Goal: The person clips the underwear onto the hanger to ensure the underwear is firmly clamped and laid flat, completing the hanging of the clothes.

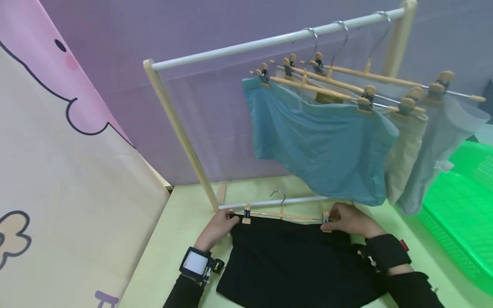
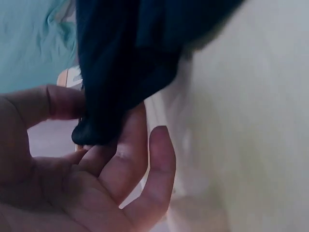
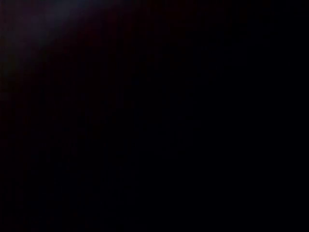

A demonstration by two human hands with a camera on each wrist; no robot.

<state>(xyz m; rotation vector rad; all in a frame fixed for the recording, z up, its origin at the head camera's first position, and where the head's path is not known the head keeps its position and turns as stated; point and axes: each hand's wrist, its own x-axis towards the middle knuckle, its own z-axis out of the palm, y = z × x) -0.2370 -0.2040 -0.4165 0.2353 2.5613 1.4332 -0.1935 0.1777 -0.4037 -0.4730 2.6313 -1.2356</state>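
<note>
A black garment (image 1: 296, 261), shorts or a skirt, lies spread on the table with its waist edge at a wooden clip hanger (image 1: 282, 214). The left clip (image 1: 246, 214) sits on the waist edge. At that edge's left corner my left hand (image 1: 216, 227) pinches the cloth; in the left wrist view dark fabric (image 2: 116, 72) passes between thumb and fingers. My right hand (image 1: 352, 220) pinches the hanger's right clip (image 1: 326, 217) at the waist edge. Whether this clip's jaws are parted, I cannot tell. The right wrist view is almost wholly dark.
Behind stands a rack with a white rail (image 1: 231, 50) and wooden posts. Blue shorts (image 1: 319, 141), a beige garment (image 1: 404, 158) and a grey garment (image 1: 435, 149) hang from it on clip hangers, above my right hand. A green basket (image 1: 458, 214) is at the right.
</note>
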